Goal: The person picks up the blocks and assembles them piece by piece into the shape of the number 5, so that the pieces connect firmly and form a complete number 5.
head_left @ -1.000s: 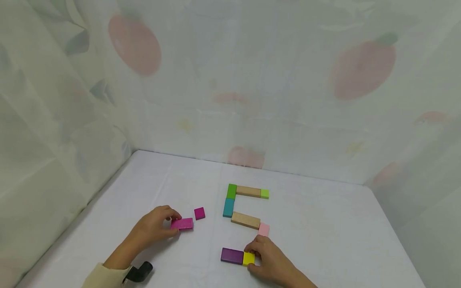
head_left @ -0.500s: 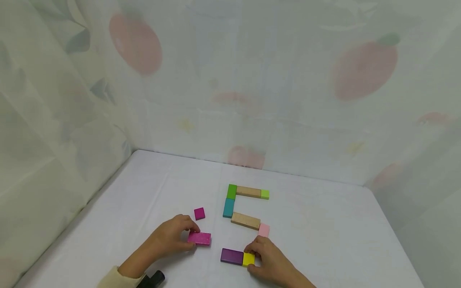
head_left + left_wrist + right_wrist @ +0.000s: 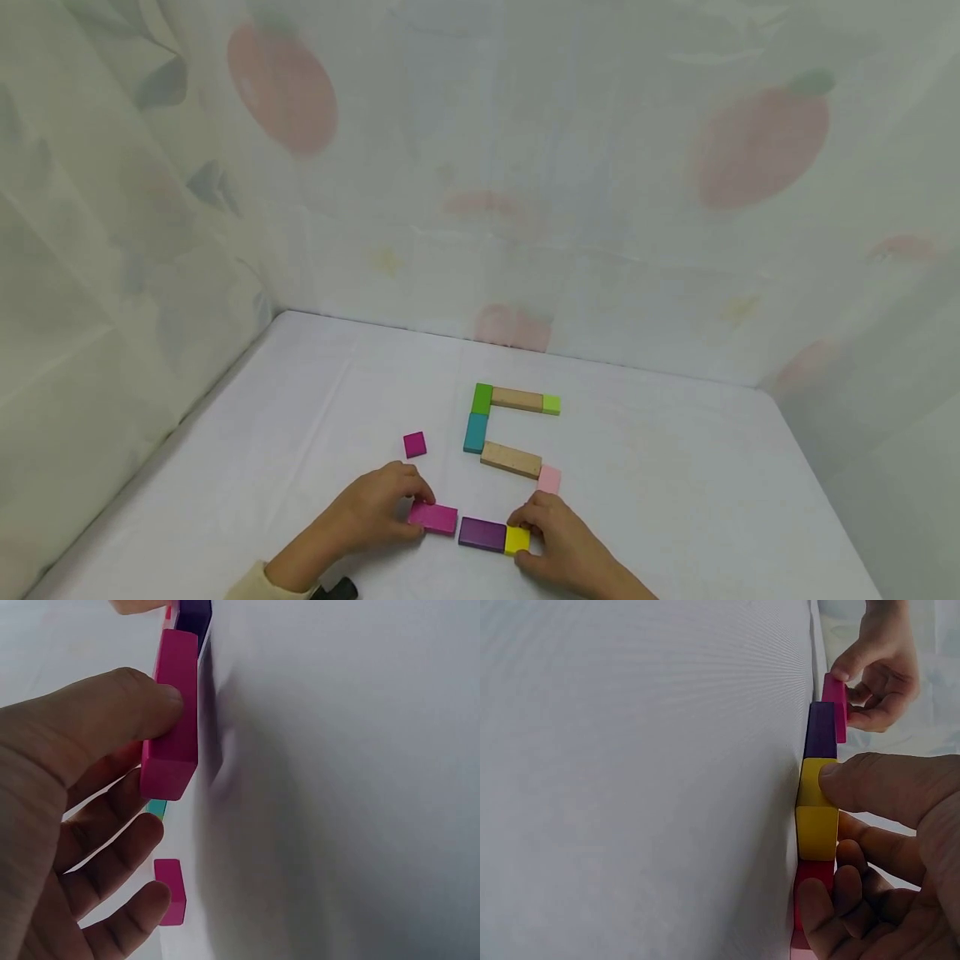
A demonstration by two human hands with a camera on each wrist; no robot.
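My left hand [image 3: 381, 507] pinches a magenta rectangular block [image 3: 435, 518] between thumb and fingers. A narrow gap separates that block from the left end of a purple block [image 3: 482, 535]; in the right wrist view it looks slightly raised off the table. At the purple block's right end sits a small yellow block [image 3: 517, 540], touching it. My right hand [image 3: 564, 546] pinches the yellow block, thumb on the near side. A red block [image 3: 815, 871] shows beyond the yellow one in the right wrist view, partly behind my fingers; the head view hides it.
A small magenta square block [image 3: 415, 444] lies alone behind my left hand. Further back, a lime block [image 3: 551, 405], a wooden block [image 3: 517, 400], a green block [image 3: 482, 399], a teal block [image 3: 475, 432], another wooden block [image 3: 512, 459] and a pink block [image 3: 549, 479] form a bent line.
My left hand has carried the magenta rectangular block rightward and toward me, up near the purple block's left end. The right hand has stayed on the yellow block.
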